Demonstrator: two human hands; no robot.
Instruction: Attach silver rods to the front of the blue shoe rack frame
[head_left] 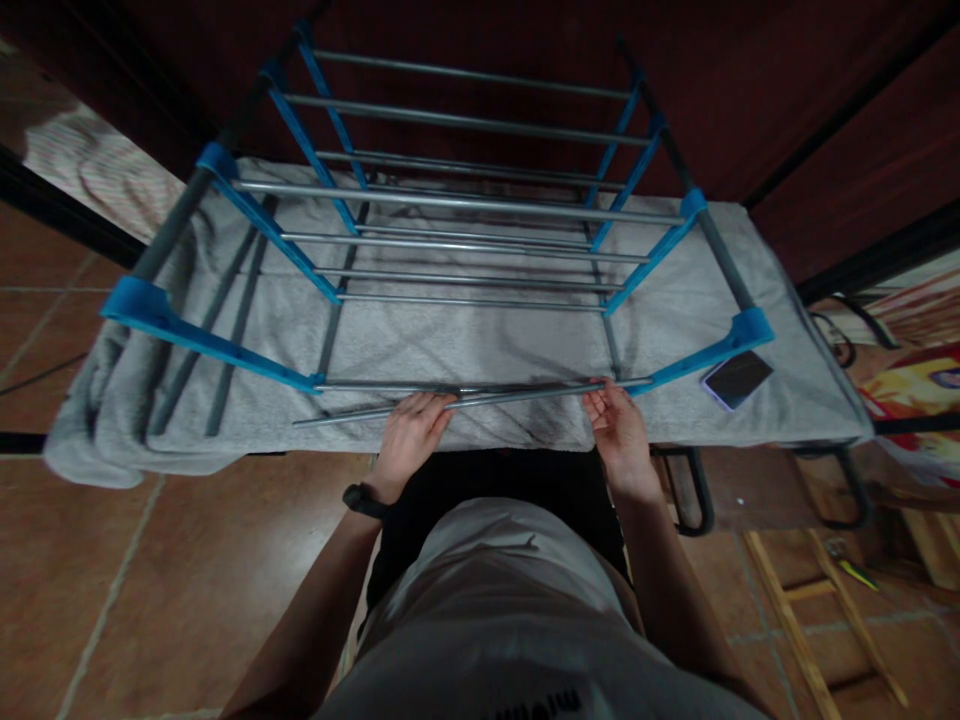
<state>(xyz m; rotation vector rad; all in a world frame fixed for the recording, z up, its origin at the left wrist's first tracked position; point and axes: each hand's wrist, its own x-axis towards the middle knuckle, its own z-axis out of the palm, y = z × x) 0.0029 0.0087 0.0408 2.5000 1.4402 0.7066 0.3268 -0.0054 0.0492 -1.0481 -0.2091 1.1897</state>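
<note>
Setting: seen from above, a person stands at a tabletop point(810, 400) draped in a grey towel point(465, 340), tiled floor point(187, 580) below.
Rack: a shoe-rack-style frame of thin grey metal rods and bright blue plastic side brackets point(225, 345) stands on the towel, probably so that the cloth cushions it and keeps it from sliding.
Loose rod: one long thin grey metal rod point(517, 397) lies slightly slanted along the near edge of the rack, just in front of the lowest fitted rod and nearly touching it. Its right end sits close to the right blue bracket point(697, 362); its left end stops short of the left bracket.
Left hand point(412, 430): palm down, fingers curled over the loose rod, a dark band on the wrist.
Right hand point(619, 425): fingers closed on the same rod near its right end. The hands are well apart, likely to keep the long rod level and steer both ends.
Phone: a dark-screened smartphone point(736, 378) lies on the towel just beside the right front bracket, close to that hand.
Edges and room: the towel overhangs the near edge right below the hands; the body stands against it. Bare towel lies on both sides of the rack.
</note>
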